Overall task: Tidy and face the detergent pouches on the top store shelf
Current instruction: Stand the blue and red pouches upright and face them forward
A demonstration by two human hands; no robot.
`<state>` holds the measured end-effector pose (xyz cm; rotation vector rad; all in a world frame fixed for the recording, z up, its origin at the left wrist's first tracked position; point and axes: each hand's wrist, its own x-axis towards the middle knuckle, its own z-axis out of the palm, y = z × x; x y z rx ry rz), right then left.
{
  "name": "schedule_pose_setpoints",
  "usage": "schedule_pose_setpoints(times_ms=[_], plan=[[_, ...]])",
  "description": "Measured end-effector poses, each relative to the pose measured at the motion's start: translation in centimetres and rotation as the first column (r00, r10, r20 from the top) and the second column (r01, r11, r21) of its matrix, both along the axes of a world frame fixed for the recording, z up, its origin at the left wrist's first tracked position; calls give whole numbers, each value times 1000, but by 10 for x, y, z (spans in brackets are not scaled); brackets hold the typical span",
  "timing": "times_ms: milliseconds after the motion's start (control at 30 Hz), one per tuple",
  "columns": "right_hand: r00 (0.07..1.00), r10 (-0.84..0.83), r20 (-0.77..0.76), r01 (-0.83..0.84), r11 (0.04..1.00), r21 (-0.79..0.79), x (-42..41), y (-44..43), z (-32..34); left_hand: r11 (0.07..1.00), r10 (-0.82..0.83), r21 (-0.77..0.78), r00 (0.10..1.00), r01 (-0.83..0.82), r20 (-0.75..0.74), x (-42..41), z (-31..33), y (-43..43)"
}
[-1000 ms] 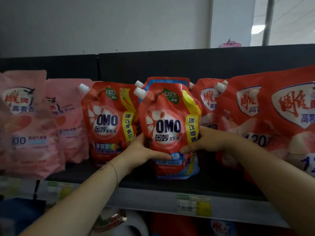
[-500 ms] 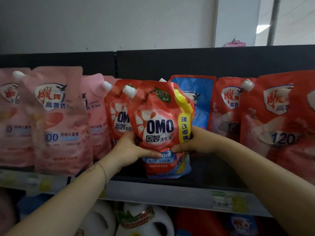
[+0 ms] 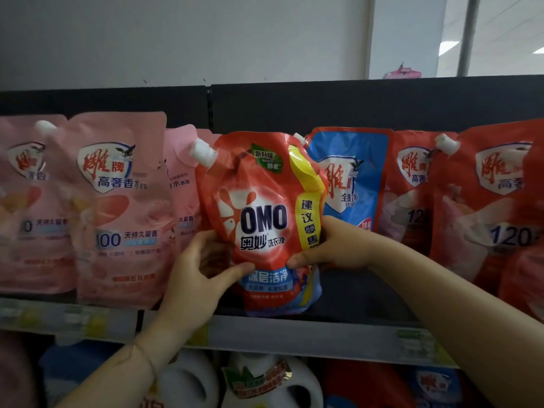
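The dark top shelf (image 3: 368, 298) carries a row of upright pouches. On the left are pink pouches (image 3: 117, 207), and a red OMO pouch (image 3: 259, 207) stands mid-shelf at the near edge. A blue pouch (image 3: 353, 178) stands just behind to its right, with red pouches (image 3: 485, 201) farther right. The grey front strip bears price labels (image 3: 412, 343).

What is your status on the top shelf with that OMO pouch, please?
Left hand and right hand both grip the OMO pouch at mid-height. Pouch upright, label facing out. Blue pouch close behind, nothing in front.
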<state>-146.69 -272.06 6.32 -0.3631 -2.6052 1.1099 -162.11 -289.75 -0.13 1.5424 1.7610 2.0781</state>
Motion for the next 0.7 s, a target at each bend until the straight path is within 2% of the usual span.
schedule_pose_setpoints(times_ms=[133,300,467,600,700], plan=[[999,-6,-51,6,1000,3,-10,-13,-3,994,-7,106,998,0,69,-3,-7,1],[987,-95,-132,95,995,-11,-30,-27,-15,984,21,175,998,-33,66,-13,-12,-1],[951,-203,-233,209,978,1,-49,-44,-26,970,231,109,961,-216,-153,-14,-22,-2],[911,-265,-315,279,960,-1,-46,-48,-31,959,280,129,926,-254,-255,-7,-25,-5],[882,-316,-350,360,931,66,-39,-50,-31,938,347,135,883,-320,-317,-4,-35,-9]])
